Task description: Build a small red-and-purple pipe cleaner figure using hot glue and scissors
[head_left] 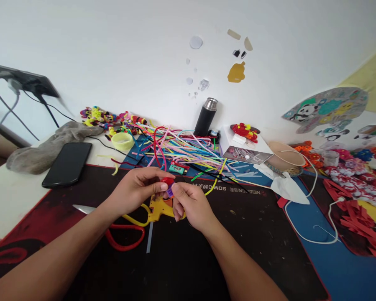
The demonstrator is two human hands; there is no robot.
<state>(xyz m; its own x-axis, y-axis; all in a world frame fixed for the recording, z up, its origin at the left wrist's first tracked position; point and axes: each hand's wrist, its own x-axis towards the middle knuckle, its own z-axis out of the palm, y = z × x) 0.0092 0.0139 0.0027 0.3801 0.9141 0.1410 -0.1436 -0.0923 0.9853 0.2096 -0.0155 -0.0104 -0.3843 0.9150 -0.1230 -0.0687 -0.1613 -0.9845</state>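
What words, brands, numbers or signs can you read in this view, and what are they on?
"SOMIC": on the black mat.
"NEWMEN": on the same mat, farther right; its letters are slightly blurred.
Characters beside both brand names: too blurred to read.
Marks on the teal item: too small to read.
Any lettering on the wall picture: too small to tell.

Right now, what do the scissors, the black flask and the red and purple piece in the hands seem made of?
Scissors: likely steel blade, silvery and smooth; glossy red handle suggests plastic.
Black flask: probably coated metal, satin body with shiny silver top.
Red and purple piece: looks matte; too small to name its material.
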